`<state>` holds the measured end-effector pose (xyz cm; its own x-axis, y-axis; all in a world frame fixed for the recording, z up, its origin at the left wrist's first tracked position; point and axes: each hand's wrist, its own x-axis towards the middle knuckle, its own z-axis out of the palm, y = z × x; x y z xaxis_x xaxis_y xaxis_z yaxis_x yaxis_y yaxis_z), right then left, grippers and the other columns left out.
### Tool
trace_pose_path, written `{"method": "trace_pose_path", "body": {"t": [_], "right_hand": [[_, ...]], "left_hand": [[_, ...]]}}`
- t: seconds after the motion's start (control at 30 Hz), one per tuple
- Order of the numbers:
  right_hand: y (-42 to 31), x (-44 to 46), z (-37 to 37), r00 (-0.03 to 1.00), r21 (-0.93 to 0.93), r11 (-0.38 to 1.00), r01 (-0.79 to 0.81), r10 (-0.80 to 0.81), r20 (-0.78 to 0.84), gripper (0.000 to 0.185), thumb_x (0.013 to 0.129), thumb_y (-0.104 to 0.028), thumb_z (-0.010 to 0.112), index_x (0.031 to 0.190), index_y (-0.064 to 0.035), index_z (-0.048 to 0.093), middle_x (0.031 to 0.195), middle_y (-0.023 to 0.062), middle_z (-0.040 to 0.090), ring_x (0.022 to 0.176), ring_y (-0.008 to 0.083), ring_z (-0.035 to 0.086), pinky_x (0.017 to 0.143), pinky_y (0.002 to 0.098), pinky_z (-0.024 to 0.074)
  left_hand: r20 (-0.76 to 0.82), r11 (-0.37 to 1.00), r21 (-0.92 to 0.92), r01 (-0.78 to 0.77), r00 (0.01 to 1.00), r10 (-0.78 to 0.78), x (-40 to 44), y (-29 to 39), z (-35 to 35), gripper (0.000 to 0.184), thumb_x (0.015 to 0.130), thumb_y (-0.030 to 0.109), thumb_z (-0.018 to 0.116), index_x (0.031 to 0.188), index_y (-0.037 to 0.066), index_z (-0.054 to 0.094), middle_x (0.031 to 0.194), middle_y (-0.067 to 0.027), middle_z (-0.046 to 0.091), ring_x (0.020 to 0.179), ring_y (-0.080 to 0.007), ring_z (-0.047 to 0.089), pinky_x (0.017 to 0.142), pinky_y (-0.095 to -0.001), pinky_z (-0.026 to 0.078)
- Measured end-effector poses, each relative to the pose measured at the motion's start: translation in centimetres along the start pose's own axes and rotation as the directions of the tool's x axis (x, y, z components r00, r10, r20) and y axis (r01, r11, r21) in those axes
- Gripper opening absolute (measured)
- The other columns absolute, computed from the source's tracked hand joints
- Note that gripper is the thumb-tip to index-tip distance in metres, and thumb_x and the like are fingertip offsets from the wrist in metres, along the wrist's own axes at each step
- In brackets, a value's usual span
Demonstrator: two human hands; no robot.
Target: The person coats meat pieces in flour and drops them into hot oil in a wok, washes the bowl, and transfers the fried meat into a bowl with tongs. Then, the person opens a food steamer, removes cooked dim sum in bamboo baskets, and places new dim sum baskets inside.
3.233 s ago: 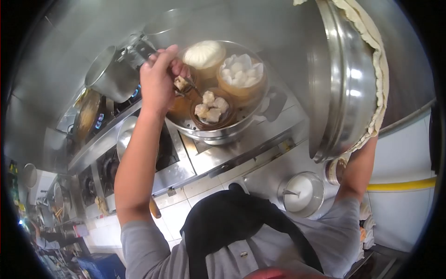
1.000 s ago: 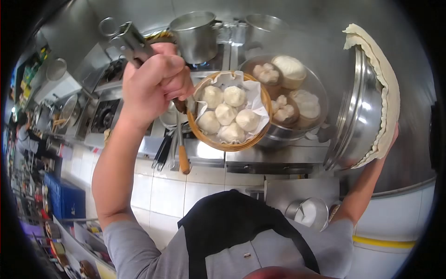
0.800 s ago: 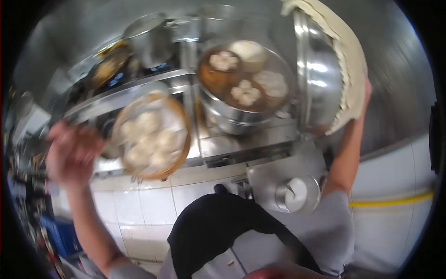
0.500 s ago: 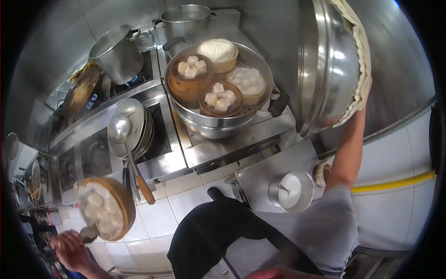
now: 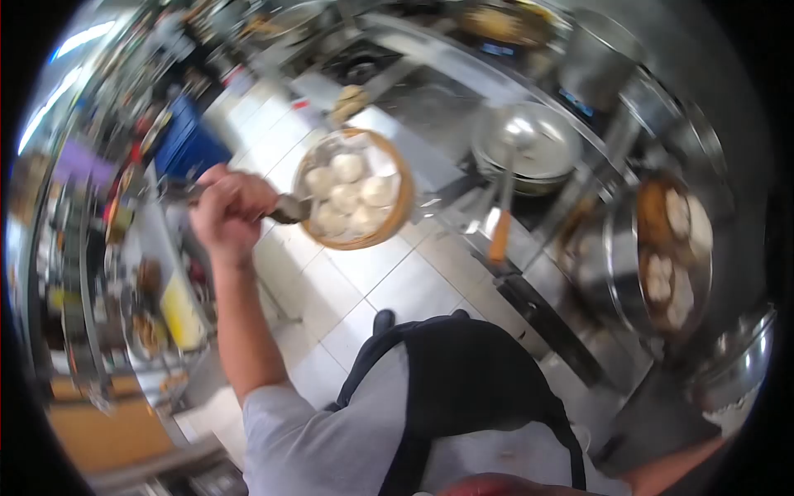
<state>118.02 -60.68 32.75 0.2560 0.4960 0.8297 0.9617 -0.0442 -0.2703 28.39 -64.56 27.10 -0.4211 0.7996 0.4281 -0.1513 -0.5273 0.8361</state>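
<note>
My left hand (image 5: 231, 202) is closed around a tongs-like tool (image 5: 288, 210), whose dark end meets the near rim of a round bamboo steamer basket (image 5: 404, 186). Pale round buns (image 5: 347, 198) sit on white liner inside the basket, which hangs in the air over the floor. My right forearm (image 5: 678, 468) reaches to the lower right edge, towards a domed metal lid (image 5: 740, 360) with a cloth-wrapped rim. The fingers there are hidden. Beside the lid stands a large metal steamer pot (image 5: 591, 264) holding several small baskets of dumplings (image 5: 659, 277) and a large white bun (image 5: 700, 227).
Stacked metal pans (image 5: 538, 153) and a ladle (image 5: 500, 236) with a wooden handle sit on the stove. Blue flames burn beneath a wok (image 5: 504, 25) and a tall pot (image 5: 600, 54). A blue bin (image 5: 192, 140) and a cluttered shelf counter (image 5: 136, 240) are at the left.
The view has turned left. My left hand has raised the bamboo basket up in front of me. The pot and the lid now lie at the right edge.
</note>
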Motion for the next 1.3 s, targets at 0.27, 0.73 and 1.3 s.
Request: {"method": "trace_pose_path", "body": {"t": [0.27,0.73,1.3], "right_hand": [[-12.2,5.2,3.9,0.949,-0.081,0.949,0.306,-0.297,0.104,0.026,0.099,-0.024,0.055,0.107,-0.0014,0.065,0.096,0.0083,0.066,0.082,0.0191,0.063,0.075,0.0328,0.0511],[-38.8,6.8,1.6,0.696,-0.725,0.387,0.570,-0.696,0.176,0.021,0.096,-0.019,0.059,0.104,-0.0015,0.066,0.095,0.0118,0.066,0.082,0.0239,0.065,0.074,0.0348,0.0532],[-44.7,7.2,1.1,0.543,-0.734,0.259,0.628,-0.821,0.175,0.019,0.095,-0.016,0.060,0.105,-0.0013,0.066,0.096,0.0143,0.067,0.085,0.0278,0.066,0.075,0.0364,0.0531]], "left_hand": [[-0.024,0.994,0.054,-0.094,0.995,0.096,-3.4,5.4,-11.5,0.028,0.082,0.009,0.049,0.058,0.009,0.035,0.046,-0.0039,0.035,0.040,-0.0154,0.030,0.045,-0.0359,0.034],[-0.096,0.970,0.159,-0.183,0.975,0.199,-10.7,12.4,-34.4,0.031,0.085,0.010,0.057,0.061,0.005,0.038,0.049,-0.0040,0.037,0.043,-0.0147,0.031,0.046,-0.0342,0.032],[-0.040,0.942,0.182,-0.282,0.955,0.293,-12.7,14.2,-40.6,0.031,0.086,0.013,0.053,0.061,0.009,0.035,0.048,-0.0015,0.034,0.041,-0.0170,0.030,0.045,-0.0368,0.032]]}}
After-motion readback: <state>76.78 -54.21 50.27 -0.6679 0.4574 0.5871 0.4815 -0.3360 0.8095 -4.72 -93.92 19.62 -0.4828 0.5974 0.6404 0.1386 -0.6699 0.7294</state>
